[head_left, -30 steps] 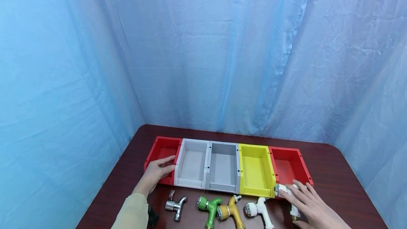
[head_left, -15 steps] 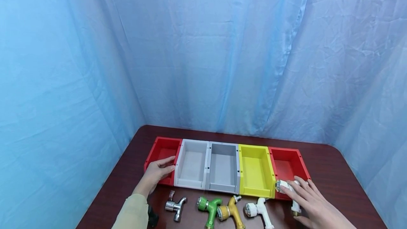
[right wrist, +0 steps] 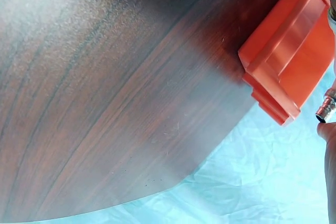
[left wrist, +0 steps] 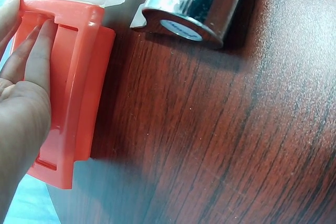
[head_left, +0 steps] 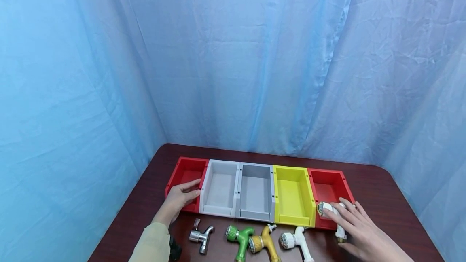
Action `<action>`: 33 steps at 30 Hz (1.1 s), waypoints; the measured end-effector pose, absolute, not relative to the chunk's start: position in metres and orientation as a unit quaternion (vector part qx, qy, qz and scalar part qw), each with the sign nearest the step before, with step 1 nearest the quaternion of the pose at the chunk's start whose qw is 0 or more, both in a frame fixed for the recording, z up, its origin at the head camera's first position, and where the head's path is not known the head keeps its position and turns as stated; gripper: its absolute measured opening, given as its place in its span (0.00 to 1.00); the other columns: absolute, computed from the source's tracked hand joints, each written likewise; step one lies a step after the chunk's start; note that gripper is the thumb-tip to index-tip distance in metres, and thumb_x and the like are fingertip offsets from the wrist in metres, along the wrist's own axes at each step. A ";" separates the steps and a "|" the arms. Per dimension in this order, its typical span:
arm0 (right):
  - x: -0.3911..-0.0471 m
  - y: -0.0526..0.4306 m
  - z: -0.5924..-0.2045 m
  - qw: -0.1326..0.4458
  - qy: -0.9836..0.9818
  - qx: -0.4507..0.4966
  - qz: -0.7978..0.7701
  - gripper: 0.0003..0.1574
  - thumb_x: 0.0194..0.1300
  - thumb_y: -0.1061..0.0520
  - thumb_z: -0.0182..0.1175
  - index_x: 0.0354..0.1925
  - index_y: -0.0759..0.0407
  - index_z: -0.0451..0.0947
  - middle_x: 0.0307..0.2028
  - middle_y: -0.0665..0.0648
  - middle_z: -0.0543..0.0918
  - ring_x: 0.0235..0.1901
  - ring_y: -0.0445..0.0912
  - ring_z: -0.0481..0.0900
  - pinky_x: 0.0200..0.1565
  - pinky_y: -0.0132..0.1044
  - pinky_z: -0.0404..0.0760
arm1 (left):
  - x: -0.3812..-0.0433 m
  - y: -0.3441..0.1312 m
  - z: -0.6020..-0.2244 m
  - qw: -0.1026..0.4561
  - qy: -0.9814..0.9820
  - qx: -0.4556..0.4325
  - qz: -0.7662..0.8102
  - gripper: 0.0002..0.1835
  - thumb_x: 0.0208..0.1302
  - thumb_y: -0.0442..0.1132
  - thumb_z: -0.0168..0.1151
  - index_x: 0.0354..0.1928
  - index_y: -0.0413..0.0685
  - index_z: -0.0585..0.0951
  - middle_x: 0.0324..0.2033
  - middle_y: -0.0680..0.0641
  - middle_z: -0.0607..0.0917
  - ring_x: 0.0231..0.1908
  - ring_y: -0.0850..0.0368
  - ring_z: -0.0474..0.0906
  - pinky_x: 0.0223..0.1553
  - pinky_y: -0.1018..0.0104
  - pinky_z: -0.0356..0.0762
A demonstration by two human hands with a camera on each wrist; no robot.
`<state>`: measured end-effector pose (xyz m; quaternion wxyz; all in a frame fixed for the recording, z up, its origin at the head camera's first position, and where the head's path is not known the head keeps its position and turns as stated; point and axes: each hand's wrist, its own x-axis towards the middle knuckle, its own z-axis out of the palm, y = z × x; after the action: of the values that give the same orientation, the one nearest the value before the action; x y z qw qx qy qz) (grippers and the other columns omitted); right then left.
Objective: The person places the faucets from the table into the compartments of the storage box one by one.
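My left hand [head_left: 177, 201] reaches into the left red bin [head_left: 188, 165]. Its extended fingertips rest against the bin's right wall, beside the white bin [head_left: 221, 179]; the left wrist view has the fingers [left wrist: 41, 56] inside, near the rim. With my right hand [head_left: 358, 229] I hold a white tap [head_left: 341, 233] over the front of the right red bin [head_left: 329, 185]. Its round silver-and-white knob points left, and my fingers hide part of the body. In the right wrist view only the tap's metal end [right wrist: 326, 107] and bits of the hand show, at the right edge.
Between the outer bins stand the white, a grey bin [head_left: 255, 189] and a yellow bin [head_left: 294, 191]. In front lie a chrome tap [head_left: 202, 237], a green tap [head_left: 241, 237], a yellow tap [head_left: 267, 241] and another white tap [head_left: 299, 241]. Blue curtains [head_left: 233, 60] surround the table [head_left: 378, 197].
My right hand has lifted the white tap slightly and moved it a little right, over the right red bin's front. The left hand has stayed in place.
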<state>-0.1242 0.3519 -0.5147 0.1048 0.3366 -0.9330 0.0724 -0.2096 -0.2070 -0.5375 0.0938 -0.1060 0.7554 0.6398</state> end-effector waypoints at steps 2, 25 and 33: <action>-0.126 0.353 -0.514 0.110 -0.929 0.345 0.073 0.52 0.55 0.22 0.41 0.70 0.48 0.57 0.69 0.54 0.57 0.69 0.48 0.46 0.68 0.41 0.32 | -0.210 -0.207 -0.537 0.094 0.757 -0.106 0.638 0.30 0.47 0.49 0.72 0.57 0.65 0.77 0.57 0.46 0.72 0.53 0.47 0.70 0.47 0.55 0.77; -0.148 0.360 -0.520 0.084 -0.925 0.345 0.132 0.53 0.56 0.23 0.36 0.70 0.51 0.55 0.68 0.56 0.58 0.68 0.58 0.47 0.63 0.64 0.36 | -0.209 -0.207 -0.539 0.091 0.753 -0.107 0.643 0.30 0.47 0.50 0.72 0.56 0.65 0.78 0.57 0.46 0.71 0.56 0.45 0.67 0.47 0.55 0.78; -0.153 0.364 -0.523 0.093 -0.915 0.368 0.137 0.50 0.59 0.27 0.39 0.69 0.55 0.57 0.68 0.60 0.57 0.69 0.58 0.45 0.65 0.58 0.34 | -0.208 -0.207 -0.539 0.091 0.749 -0.106 0.648 0.30 0.47 0.49 0.72 0.57 0.65 0.78 0.57 0.46 0.72 0.55 0.46 0.67 0.46 0.54 0.77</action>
<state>-0.1531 0.3636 -0.5225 0.0935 0.3679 -0.9150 0.1367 -0.2082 -0.2065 -0.5387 0.0908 -0.1062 0.7489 0.6477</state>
